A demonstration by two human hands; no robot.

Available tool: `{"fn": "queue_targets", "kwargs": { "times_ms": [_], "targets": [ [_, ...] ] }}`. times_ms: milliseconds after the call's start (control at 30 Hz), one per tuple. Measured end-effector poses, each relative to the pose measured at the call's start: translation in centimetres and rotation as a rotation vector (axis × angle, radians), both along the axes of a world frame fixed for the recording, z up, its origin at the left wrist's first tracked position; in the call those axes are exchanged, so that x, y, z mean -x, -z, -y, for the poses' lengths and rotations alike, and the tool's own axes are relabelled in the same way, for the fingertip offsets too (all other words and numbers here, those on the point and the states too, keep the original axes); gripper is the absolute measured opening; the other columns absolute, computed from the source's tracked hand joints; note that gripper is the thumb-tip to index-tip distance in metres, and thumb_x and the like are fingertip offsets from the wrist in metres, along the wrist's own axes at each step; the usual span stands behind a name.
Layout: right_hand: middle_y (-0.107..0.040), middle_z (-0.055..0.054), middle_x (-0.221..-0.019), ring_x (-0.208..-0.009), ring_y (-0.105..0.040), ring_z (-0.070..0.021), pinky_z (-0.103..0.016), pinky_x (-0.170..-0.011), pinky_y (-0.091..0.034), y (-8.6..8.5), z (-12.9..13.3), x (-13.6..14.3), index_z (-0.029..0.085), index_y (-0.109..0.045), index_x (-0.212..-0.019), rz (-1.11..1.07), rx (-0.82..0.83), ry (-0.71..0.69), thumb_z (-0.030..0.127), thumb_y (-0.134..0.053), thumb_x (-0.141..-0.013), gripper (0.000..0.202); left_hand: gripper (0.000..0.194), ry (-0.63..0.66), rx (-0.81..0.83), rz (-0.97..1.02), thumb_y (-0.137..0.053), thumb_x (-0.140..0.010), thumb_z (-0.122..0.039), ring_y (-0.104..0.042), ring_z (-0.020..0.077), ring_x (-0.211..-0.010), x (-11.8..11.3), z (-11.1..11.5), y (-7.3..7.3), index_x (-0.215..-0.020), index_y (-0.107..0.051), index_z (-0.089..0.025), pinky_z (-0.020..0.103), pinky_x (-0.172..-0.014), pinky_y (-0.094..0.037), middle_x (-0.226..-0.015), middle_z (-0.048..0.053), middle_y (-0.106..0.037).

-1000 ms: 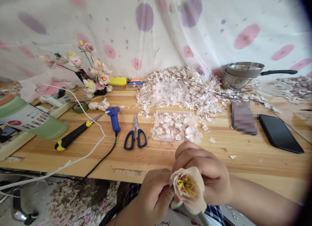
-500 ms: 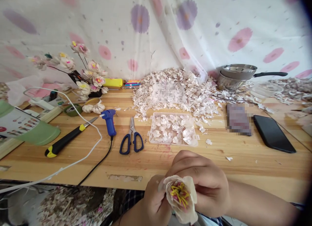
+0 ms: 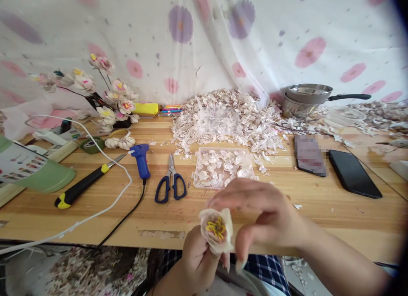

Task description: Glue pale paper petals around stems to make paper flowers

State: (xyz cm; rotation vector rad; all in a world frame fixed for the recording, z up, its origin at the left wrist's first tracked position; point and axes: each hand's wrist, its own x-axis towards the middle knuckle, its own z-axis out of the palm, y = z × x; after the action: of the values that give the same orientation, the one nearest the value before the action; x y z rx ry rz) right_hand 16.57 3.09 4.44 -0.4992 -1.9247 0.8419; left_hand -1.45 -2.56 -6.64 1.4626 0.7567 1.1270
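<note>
Flower (image 3: pixel 216 229) is being gripped below its petals (image 3: pixel 227 228) by left hand (image 3: pixel 199 258), near centre. Right hand (image 3: pixel 270 217) is being held spread just right, contact unclear. Risk: thin-looking petals being torn, likely from over-squeezing.

Wooden worktop (image 3: pixel 162 217), white flower-printed curtain (image 3: pixel 146 28) behind its far edge, grey floor (image 3: pixel 28 272) below its near edge

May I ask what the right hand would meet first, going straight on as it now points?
The right hand would probably meet the flower held in the left hand, though depth is unclear.
</note>
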Motion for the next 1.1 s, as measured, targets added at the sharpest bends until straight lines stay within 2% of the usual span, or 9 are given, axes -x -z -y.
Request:
{"fn": "queue_targets", "kwargs": {
  "times_ms": [33,67,133,200,267,367,533,667,1100],
  "targets": [
    [-0.076,-0.010,-0.090,-0.078,-0.070,-0.0174,-0.027,-0.069,-0.055,-0.4,-0.7,-1.1,0.017,-0.073,-0.099,0.073,0.045,0.063,0.047,-0.077,-0.075,0.039,0.029,0.004,0.009,0.085,-0.047,-0.095,-0.045,-0.056,0.0117,-0.046,-0.2,-0.2,-0.1,-0.085,-0.061,-0.021,0.021,-0.044,-0.050,-0.061,0.001,-0.058],
    [-0.075,-0.006,-0.078,-0.069,-0.068,-0.0155,-0.024,-0.061,-0.052,-0.7,-1.5,-2.3,0.018,-0.075,-0.087,0.138,0.096,0.166,0.046,-0.077,-0.075,0.030,0.026,0.009,0.037,0.198,-0.047,-0.096,-0.043,-0.052,0.0083,-0.042,-0.4,-0.5,-0.2,-0.087,-0.059,-0.022,0.017,-0.040,-0.047,-0.059,-0.002,-0.055],
    [-0.069,-0.002,-0.058,-0.052,-0.061,-0.0128,-0.022,-0.048,-0.045,-0.9,-3.2,-4.5,0.018,-0.073,-0.070,0.305,0.206,0.409,0.043,-0.071,-0.082,0.028,0.017,0.004,0.096,0.386,-0.050,-0.096,-0.038,-0.047,0.0042,-0.039,-0.7,-0.8,-0.2,-0.090,-0.056,-0.023,0.012,-0.038,-0.043,-0.060,-0.005,-0.053],
    [-0.069,-0.003,-0.060,-0.054,-0.061,-0.0144,-0.024,-0.049,-0.044,-0.5,-4.8,-6.2,0.019,-0.073,-0.071,0.592,0.262,0.604,0.036,-0.065,-0.086,0.025,0.015,0.006,0.158,0.462,-0.054,-0.095,-0.036,-0.047,0.0032,-0.039,-0.9,-1.0,0.2,-0.090,-0.057,-0.022,0.012,-0.039,-0.044,-0.060,-0.006,-0.052],
    [-0.074,-0.005,-0.077,-0.068,-0.066,-0.0188,-0.027,-0.061,-0.047,0.2,-6.0,-7.1,0.020,-0.076,-0.081,0.883,0.247,0.671,0.022,-0.058,-0.087,0.019,0.017,0.032,0.180,0.468,-0.054,-0.094,-0.037,-0.046,0.0034,-0.039,-0.9,-1.0,0.7,-0.089,-0.057,-0.021,0.011,-0.039,-0.043,-0.059,-0.006,-0.052],
    [-0.076,-0.006,-0.089,-0.083,-0.067,-0.0226,-0.030,-0.073,-0.048,1.3,-6.7,-7.3,0.021,-0.078,-0.085,1.047,0.222,0.561,0.009,-0.056,-0.083,0.025,0.019,0.093,0.167,0.463,-0.055,-0.094,-0.036,-0.047,0.0037,-0.039,-0.8,-0.8,1.6,-0.087,-0.058,-0.019,0.011,-0.039,-0.042,-0.057,-0.005,-0.051],
    [-0.073,-0.007,-0.093,-0.091,-0.065,-0.0222,-0.030,-0.082,-0.048,2.0,-6.4,-6.8,0.022,-0.078,-0.086,1.091,0.189,0.373,0.009,-0.068,-0.077,0.019,0.019,0.108,0.197,0.518,-0.054,-0.094,-0.037,-0.041,0.0026,-0.036,-0.5,-0.9,2.3,-0.088,-0.058,-0.020,0.010,-0.036,-0.040,-0.057,-0.005,-0.049],
    [-0.072,-0.008,-0.089,-0.089,-0.064,-0.0222,-0.031,-0.080,-0.047,1.8,-6.3,-6.6,0.019,-0.076,-0.078,1.104,0.172,0.373,0.007,-0.066,-0.078,0.016,0.022,0.163,0.259,0.453,-0.054,-0.094,-0.040,-0.039,0.0031,-0.038,-0.4,-1.0,2.2,-0.087,-0.057,-0.020,0.011,-0.037,-0.041,-0.056,-0.006,-0.046],
    [-0.072,-0.008,-0.097,-0.092,-0.063,-0.0227,-0.032,-0.081,-0.046,1.4,-6.2,-6.4,0.019,-0.075,-0.091,1.090,0.153,0.435,0.012,-0.054,-0.086,0.022,0.028,0.168,0.307,0.364,-0.057,-0.092,-0.045,-0.042,0.0035,-0.039,-0.4,-1.3,1.5,-0.085,-0.053,-0.018,0.013,-0.038,-0.040,-0.056,-0.006,-0.047]
  ]
}}
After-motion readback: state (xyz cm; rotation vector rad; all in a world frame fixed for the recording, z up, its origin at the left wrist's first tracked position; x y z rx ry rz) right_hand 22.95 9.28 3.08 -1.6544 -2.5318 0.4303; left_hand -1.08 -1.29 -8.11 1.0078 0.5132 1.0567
